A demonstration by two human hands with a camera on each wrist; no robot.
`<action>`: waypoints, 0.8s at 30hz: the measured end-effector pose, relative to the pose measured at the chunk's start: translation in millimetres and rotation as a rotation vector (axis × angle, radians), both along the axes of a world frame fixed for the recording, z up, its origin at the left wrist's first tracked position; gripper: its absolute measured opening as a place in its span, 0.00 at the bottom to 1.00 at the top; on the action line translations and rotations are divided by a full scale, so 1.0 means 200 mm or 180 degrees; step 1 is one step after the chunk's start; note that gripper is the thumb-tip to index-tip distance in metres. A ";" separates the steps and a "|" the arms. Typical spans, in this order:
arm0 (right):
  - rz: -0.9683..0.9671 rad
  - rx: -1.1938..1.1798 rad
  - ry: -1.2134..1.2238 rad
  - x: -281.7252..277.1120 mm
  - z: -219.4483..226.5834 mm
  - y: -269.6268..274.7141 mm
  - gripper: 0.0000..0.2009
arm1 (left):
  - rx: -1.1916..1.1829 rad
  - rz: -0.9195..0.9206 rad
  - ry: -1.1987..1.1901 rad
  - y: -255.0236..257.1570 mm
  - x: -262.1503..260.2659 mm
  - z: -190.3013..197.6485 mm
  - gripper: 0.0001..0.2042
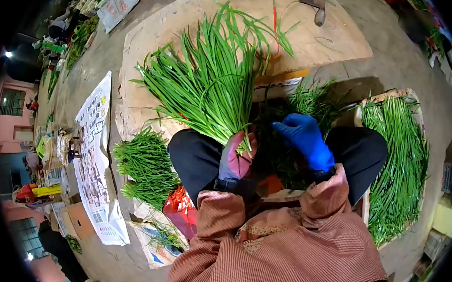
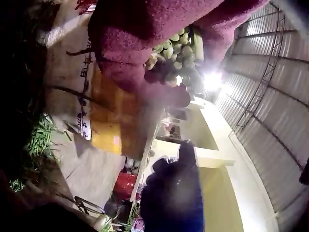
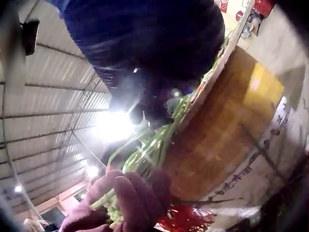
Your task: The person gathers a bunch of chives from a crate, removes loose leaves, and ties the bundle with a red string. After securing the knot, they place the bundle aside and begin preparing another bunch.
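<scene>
The left hand (image 1: 238,154), in a pinkish-purple glove, grips a large bunch of long green stalks (image 1: 216,83) by its pale lower ends, and the leaves fan out over the board. In the left wrist view the cut ends (image 2: 176,50) show between the gloved fingers. To the right of the bunch is the right hand (image 1: 306,138), blue-gloved, with a gap between it and the stalks; its fingers point left, loosely bent, holding nothing visible. The right wrist view shows the blue glove (image 3: 149,43) above the purple-gloved hand (image 3: 130,200).
A wooden board (image 1: 149,38) lies ahead, with a blade tool (image 1: 313,0) at its far edge. More greens fill a container (image 1: 395,161) at right; another pile (image 1: 147,167) sits at left beside red ties (image 1: 181,200). Loose greens (image 1: 313,102) lie beyond the right hand.
</scene>
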State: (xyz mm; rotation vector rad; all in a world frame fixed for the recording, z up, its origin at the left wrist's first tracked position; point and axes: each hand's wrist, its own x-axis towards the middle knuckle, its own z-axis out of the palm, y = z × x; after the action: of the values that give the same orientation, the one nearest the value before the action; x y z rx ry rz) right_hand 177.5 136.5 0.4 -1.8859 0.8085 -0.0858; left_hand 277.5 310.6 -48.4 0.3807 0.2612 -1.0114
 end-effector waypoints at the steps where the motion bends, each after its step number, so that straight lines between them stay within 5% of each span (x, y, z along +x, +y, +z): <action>1: 0.0048 0.0134 -0.0571 0.06 0.00 0.04 0.11 | 0.0228 0.0004 -0.0044 0.01 0.00 -0.01 0.11; 4: 0.0068 0.0856 -0.1209 0.22 0.07 0.15 0.07 | 0.0326 0.0109 -0.0091 0.01 -0.01 -0.01 0.10; 7: 0.0639 -0.0149 -0.1582 0.37 0.05 0.18 0.08 | 0.0309 0.0083 -0.0061 0.03 -0.02 -0.08 0.08; 12: 0.0858 -0.0377 -0.1124 0.49 -0.01 0.16 0.09 | -0.0079 -0.0039 -0.0390 0.05 -0.02 -0.05 0.08; 19: 0.1067 -0.0888 -0.0551 0.53 0.07 0.17 0.19 | 0.0298 0.0014 -0.0791 0.01 -0.05 0.05 0.10; 24: 0.1104 -0.0993 -0.0361 0.54 0.06 0.19 0.21 | 0.0475 0.0212 -0.0230 0.00 -0.06 0.08 0.09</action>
State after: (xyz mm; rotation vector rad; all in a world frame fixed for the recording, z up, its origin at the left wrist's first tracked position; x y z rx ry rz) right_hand 285.3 174.5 11.6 -2.2675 0.3977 -0.1061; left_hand 265.6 310.1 -33.3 0.5396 0.2833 -0.9135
